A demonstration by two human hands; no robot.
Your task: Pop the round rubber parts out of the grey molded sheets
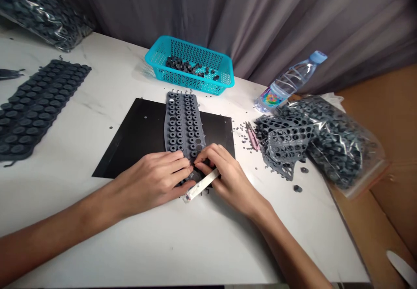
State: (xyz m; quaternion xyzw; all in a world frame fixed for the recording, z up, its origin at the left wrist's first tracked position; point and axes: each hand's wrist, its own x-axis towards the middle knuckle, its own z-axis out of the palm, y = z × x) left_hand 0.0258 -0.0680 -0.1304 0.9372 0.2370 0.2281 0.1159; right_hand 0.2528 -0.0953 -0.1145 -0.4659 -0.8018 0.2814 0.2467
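Observation:
A dark grey moulded rubber sheet (183, 124) with rows of ring-shaped parts lies on a black mat (143, 128). My left hand (163, 174) is closed at the sheet's near end, with its fingertips pressed together on it. Opposite it, my right hand (224, 171) pinches at the same end, thumb and index finger together. A white stick-shaped tool (202, 185) is held in my right hand and points toward the lower left; its kind cannot be made out. Both hands' fingertips almost meet and partly hide the sheet there. A few holes show in the sheet.
Behind the mat stands a turquoise basket (192, 82) with loose black parts. To the right are pink thread snips (252, 136), punched-out sheets (286, 141), a water bottle (289, 82) and a filled plastic bag (345, 145). More rubber sheets (42, 102) and another bag (45, 15) lie left.

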